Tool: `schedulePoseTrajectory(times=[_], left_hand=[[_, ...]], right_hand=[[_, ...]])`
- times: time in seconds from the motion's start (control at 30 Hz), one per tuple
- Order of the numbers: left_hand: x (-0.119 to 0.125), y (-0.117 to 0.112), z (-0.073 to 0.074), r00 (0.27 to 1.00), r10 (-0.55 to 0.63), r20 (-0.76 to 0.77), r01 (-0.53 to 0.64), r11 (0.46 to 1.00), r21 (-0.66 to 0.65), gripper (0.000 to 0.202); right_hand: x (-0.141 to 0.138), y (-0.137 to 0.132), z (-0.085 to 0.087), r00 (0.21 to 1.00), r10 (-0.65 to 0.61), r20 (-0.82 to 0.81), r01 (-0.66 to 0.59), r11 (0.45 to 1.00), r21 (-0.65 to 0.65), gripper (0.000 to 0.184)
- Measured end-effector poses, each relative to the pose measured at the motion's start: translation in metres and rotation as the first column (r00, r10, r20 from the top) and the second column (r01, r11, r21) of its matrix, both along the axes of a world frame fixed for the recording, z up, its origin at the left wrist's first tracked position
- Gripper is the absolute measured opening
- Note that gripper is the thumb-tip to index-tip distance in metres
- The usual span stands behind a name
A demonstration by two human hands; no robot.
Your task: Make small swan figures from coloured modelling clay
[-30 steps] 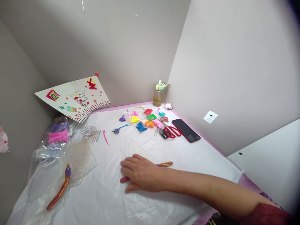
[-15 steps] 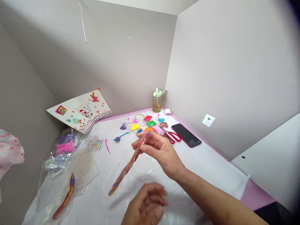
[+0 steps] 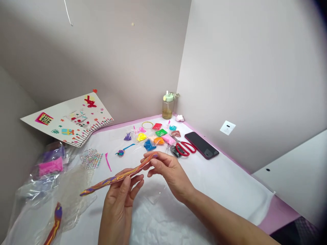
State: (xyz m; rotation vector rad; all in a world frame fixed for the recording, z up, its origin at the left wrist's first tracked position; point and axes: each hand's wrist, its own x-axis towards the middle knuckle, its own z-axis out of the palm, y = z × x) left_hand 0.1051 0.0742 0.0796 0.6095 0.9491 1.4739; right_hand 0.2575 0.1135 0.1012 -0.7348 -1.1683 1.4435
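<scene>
A long, thin roll of marbled clay (image 3: pixel 112 179), orange-brown with purple, yellow and red streaks, is held in the air above the white-covered table. My right hand (image 3: pixel 170 173) pinches its upper right end between thumb and fingers. Lower down, my left hand (image 3: pixel 120 197) grips the middle of the roll, thumb on the near side and fingers behind. The free end points left and slightly down. A second marbled clay roll (image 3: pixel 56 219) lies on clear plastic at the lower left, partly cut off by the frame edge.
Several coloured clay packets (image 3: pixel 158 140) lie at the back, beside red-handled scissors (image 3: pixel 186 148) and a phone (image 3: pixel 201 144). A drink bottle (image 3: pixel 167 107) stands in the corner. Gem stickers (image 3: pixel 91 159), a pink plastic tool (image 3: pixel 107 162) and a decorated card (image 3: pixel 73 117) are leftward.
My left hand has risen from below and taken hold of the clay roll. The roll has swung from steeply slanted to flatter. The view has shifted right.
</scene>
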Motion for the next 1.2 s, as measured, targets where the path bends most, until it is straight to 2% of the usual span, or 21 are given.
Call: schedulePoseTrajectory(times=[0.17, 0.27, 0.33, 0.4, 0.47, 0.53, 0.6, 0.7, 0.83, 0.9, 0.97, 1.07, 1.13, 1.2], left_hand=[[-0.001, -0.006, -0.004, 0.997, -0.035, -0.066, 0.038, 0.999, 0.035, 0.027], [-0.002, -0.006, -0.006, 0.992, -0.056, -0.110, 0.062, 0.997, 0.049, 0.028], [-0.004, -0.004, -0.009, 0.988, -0.048, -0.149, 0.056, 0.997, 0.049, 0.031], [-0.006, -0.003, -0.012, 0.980, -0.032, -0.196, 0.043, 0.998, 0.052, 0.033], [-0.008, -0.002, -0.014, 0.967, -0.021, -0.254, 0.038, 0.997, 0.062, 0.034], [-0.011, -0.002, -0.015, 0.947, -0.004, -0.321, 0.029, 0.997, 0.074, 0.034], [-0.012, -0.001, -0.014, 0.924, 0.021, -0.381, 0.011, 0.997, 0.081, 0.035], [-0.014, 0.001, -0.013, 0.895, 0.029, -0.446, 0.012, 0.996, 0.087, 0.039], [-0.013, 0.003, -0.014, 0.876, -0.019, -0.481, 0.072, 0.993, 0.093, 0.037], [-0.014, 0.003, -0.015, 0.864, -0.024, -0.503, 0.083, 0.992, 0.096, 0.033], [-0.015, 0.003, -0.015, 0.855, -0.029, -0.518, 0.088, 0.992, 0.090, 0.028], [-0.018, 0.003, -0.013, 0.885, -0.049, -0.463, 0.095, 0.993, 0.076, 0.022], [-0.021, 0.005, -0.011, 0.920, -0.051, -0.388, 0.090, 0.992, 0.084, 0.018], [-0.022, 0.006, -0.009, 0.947, -0.044, -0.318, 0.077, 0.993, 0.091, 0.017]], right_hand=[[-0.005, -0.002, -0.004, 0.998, -0.032, 0.052, 0.028, 0.998, 0.059, 0.027], [-0.006, -0.004, -0.006, 0.980, -0.087, 0.176, 0.061, 0.987, 0.151, 0.024], [-0.006, -0.006, -0.007, 0.941, -0.148, 0.304, 0.068, 0.963, 0.259, 0.023], [-0.005, -0.008, -0.008, 0.874, -0.240, 0.422, 0.050, 0.909, 0.414, 0.025], [-0.004, -0.009, -0.009, 0.797, -0.335, 0.502, -0.007, 0.827, 0.563, 0.027], [-0.002, -0.010, -0.009, 0.726, -0.397, 0.561, -0.089, 0.755, 0.649, 0.028], [0.000, -0.009, -0.009, 0.652, -0.426, 0.627, -0.173, 0.722, 0.670, 0.027], [0.002, -0.008, -0.008, 0.524, -0.435, 0.732, -0.277, 0.725, 0.630, 0.028], [0.001, -0.008, -0.010, 0.346, -0.430, 0.834, -0.423, 0.722, 0.548, 0.029], [-0.001, -0.008, -0.010, 0.298, -0.426, 0.854, -0.470, 0.714, 0.520, 0.027], [-0.002, -0.009, -0.007, 0.312, -0.418, 0.853, -0.466, 0.715, 0.521, 0.027], [0.002, -0.019, 0.006, 0.425, -0.398, 0.813, -0.365, 0.747, 0.556, 0.042], [0.010, -0.035, 0.017, 0.533, -0.273, 0.801, -0.364, 0.781, 0.508, 0.042], [0.022, -0.057, 0.021, 0.564, -0.053, 0.824, -0.495, 0.777, 0.388, 0.032]])
